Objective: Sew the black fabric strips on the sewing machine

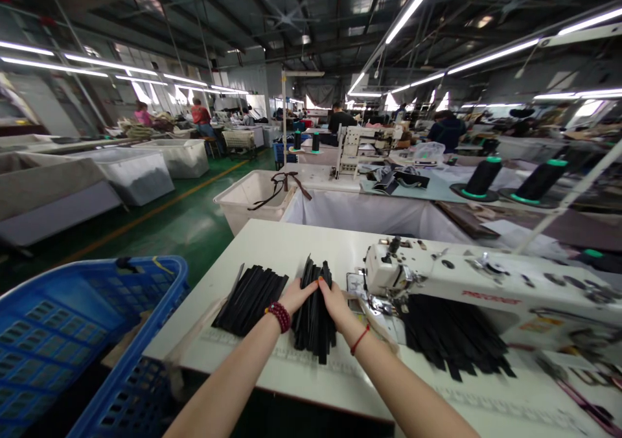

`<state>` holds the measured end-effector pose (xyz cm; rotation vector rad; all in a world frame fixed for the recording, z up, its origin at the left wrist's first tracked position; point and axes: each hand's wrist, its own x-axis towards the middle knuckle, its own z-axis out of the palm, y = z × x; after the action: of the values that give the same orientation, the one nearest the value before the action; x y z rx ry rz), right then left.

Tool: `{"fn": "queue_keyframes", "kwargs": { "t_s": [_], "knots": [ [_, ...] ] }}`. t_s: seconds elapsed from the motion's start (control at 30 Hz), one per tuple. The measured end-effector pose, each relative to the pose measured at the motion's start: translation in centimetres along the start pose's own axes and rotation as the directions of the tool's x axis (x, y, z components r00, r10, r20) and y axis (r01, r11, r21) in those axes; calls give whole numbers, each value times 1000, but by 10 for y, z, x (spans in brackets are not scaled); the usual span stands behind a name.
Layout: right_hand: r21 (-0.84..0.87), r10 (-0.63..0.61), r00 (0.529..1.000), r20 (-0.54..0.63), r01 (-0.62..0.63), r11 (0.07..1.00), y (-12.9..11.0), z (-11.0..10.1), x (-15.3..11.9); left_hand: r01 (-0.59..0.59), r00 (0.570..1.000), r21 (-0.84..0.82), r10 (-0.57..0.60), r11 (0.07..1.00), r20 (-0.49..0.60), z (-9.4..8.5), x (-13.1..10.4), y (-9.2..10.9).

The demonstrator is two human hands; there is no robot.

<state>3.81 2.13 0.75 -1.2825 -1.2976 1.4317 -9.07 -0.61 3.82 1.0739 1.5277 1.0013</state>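
Both my hands are around a bundle of black strips (pixel 315 328) on the white sewing table (pixel 262 240). My left hand (pixel 295 295), with dark red beads at the wrist, grips the bundle's left side. My right hand (pixel 335 302), with a thin red cord at the wrist, grips its right side. The thumbs meet on top; the other fingers are mostly hidden. Left of the bundle lies a second pile of black strips (pixel 253 299). A third pile of black strips (pixel 451 334) lies under the arm of the white sewing machine (pixel 437 273).
A blue plastic basket (pixel 182 276) stands at the left beside the table. Scissors (pixel 578 392) lie at the right. Beyond the table are a white bin (pixel 233 198), a cloth-lined trough (pixel 340 211) and black thread cones (pixel 483 177). Other people sit farther back.
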Motion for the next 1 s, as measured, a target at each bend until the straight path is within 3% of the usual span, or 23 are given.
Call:
{"fn": "queue_keyframes", "kwargs": {
  "t_s": [0.13,0.23,0.5,0.6,0.7,0.77,1.0],
  "knots": [
    [4,-144,978,-153,146,989,3,-2,-18,-116,993,-148,109,982,-54,26,-12,-2],
    [-17,-230,943,-240,233,972,8,0,-31,-234,967,-166,212,958,-141,36,-24,0],
    [-104,-464,844,-267,454,885,1,-4,-33,-476,835,-48,434,878,-338,45,-28,-2],
    [-159,-621,744,-248,601,783,-10,-9,-30,-548,779,-23,500,836,-379,43,-22,-8],
    [-234,-791,562,-242,757,610,-9,-14,-29,-610,750,-34,563,792,-346,40,-20,-18],
    [-278,-826,513,-233,779,563,2,-16,-30,-628,756,-59,590,776,-284,38,-19,-26],
    [-270,-740,659,-135,694,668,49,-24,-36,-606,794,-132,607,785,-38,23,-14,-44]
  ]
}}
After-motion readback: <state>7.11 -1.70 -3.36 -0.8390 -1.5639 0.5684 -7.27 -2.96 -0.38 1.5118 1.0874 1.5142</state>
